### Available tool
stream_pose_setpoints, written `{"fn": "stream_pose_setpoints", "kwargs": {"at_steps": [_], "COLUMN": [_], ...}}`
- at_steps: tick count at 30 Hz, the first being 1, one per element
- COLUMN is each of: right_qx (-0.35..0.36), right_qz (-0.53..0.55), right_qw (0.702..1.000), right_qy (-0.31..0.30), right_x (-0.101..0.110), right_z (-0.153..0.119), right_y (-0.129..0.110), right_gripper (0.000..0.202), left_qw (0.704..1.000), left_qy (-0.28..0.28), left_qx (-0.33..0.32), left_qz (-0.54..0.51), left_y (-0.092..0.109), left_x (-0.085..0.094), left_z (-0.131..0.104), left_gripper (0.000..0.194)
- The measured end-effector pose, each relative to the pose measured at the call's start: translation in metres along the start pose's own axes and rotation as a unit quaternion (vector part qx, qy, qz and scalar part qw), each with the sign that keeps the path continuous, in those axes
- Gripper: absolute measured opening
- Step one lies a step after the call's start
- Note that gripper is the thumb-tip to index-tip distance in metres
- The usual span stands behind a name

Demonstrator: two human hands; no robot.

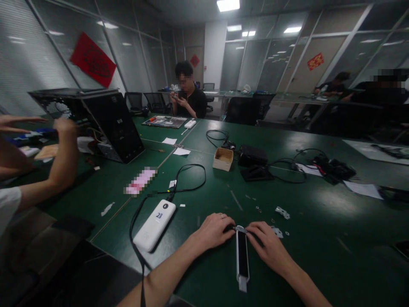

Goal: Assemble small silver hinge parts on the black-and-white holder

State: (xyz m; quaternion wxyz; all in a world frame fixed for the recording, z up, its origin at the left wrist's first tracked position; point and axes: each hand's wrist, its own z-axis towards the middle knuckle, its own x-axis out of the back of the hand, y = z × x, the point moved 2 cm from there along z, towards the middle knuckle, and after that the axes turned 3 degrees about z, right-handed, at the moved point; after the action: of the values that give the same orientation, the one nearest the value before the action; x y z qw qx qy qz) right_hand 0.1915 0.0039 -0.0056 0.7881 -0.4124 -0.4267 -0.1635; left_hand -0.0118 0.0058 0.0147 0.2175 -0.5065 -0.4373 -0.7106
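Note:
A slim, white-edged bar with a black face (243,256) lies lengthwise on the green table, and a pale flat tab (243,284) sticks out of its near end. My left hand (215,230) pinches the far end of the bar from the left, a ring on one finger. From the right, my right hand (266,243) grips that same end, its fingertips at a small greyish piece (240,229) there. Exactly what the fingertips press is too small to make out. Beyond my right hand lie small metal plates (283,212) and several tiny rings.
A white power bank (155,226) with a black cable lies left. Farther off stand a small cardboard box (223,159) and a black box-shaped device (252,156). A person's arm (62,157) reaches into a computer case (118,128). Another person (191,94) sits across the table.

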Motion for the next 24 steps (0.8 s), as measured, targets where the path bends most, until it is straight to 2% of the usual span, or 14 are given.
{"fn": "stream_pose_setpoints", "kwargs": {"at_steps": [3,6,9,12,14,17,20,24], "right_qx": [-0.01,-0.02,-0.041,-0.107,-0.182,-0.256,-0.25,-0.23], "right_qz": [-0.012,-0.031,-0.059,-0.1,-0.128,-0.158,-0.168,-0.168], "right_qw": [1.0,0.999,0.994,0.981,0.97,0.953,0.95,0.952], "right_qy": [0.014,0.039,0.088,0.127,0.095,-0.019,-0.086,-0.112], "right_x": [0.001,0.011,0.034,0.064,0.081,0.096,0.097,0.087], "right_z": [0.0,-0.001,-0.004,-0.01,-0.014,-0.014,-0.002,0.022], "right_y": [-0.002,-0.003,0.005,0.023,0.035,0.046,0.048,0.048], "right_gripper": [0.026,0.026,0.025,0.026,0.028,0.03,0.03,0.026], "left_qw": [1.0,1.0,1.0,0.999,0.999,0.999,0.999,0.999], "left_qy": [-0.001,0.003,0.007,0.004,0.003,-0.002,-0.005,-0.008], "left_qx": [-0.009,-0.013,-0.021,-0.029,-0.031,-0.029,-0.027,-0.022], "left_qz": [0.004,-0.002,-0.016,-0.023,-0.026,-0.027,-0.026,-0.023], "left_y": [0.001,-0.001,-0.004,-0.007,-0.007,-0.006,-0.005,-0.006], "left_x": [0.001,0.001,0.001,-0.001,-0.001,-0.001,0.001,0.003], "left_z": [0.0,0.0,0.001,0.003,0.003,0.004,0.004,0.005], "left_gripper": [0.017,0.018,0.017,0.017,0.018,0.02,0.021,0.022]}}
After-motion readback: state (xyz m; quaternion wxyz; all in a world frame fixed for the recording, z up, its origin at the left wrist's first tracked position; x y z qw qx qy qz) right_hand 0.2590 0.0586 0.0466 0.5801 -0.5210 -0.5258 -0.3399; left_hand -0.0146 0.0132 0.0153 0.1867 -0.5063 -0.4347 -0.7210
